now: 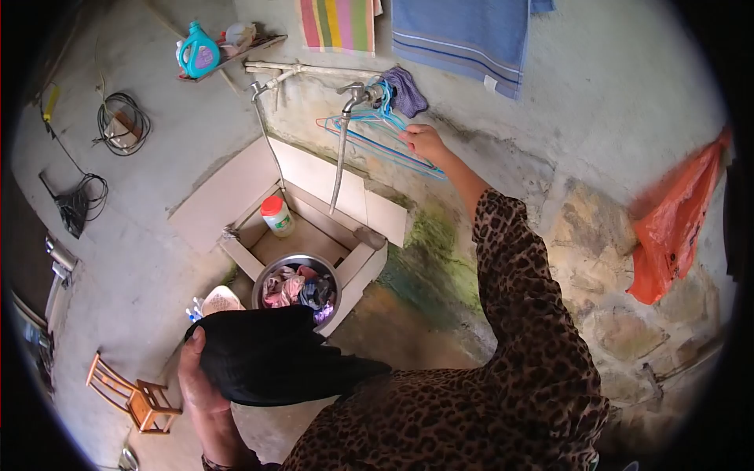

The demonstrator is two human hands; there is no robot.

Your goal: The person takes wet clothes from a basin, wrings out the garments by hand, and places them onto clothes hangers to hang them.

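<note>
Black cloth hangs in folds from my left hand, whose thumb presses on its edge. My right hand reaches out to the wall, its fingers closed on one of the blue hangers. Several hangers, mostly blue, dangle together by the metal tap. A purple cloth is bunched just behind them. Below the black cloth's far side, a metal basin holds a heap of pink, dark and purple clothes.
The basin rests on a tiled sink, with a red-lidded jar inside. Another tap with a hose is to the left. Towels and a red plastic bag hang on the wall. A wooden chair stands lower left.
</note>
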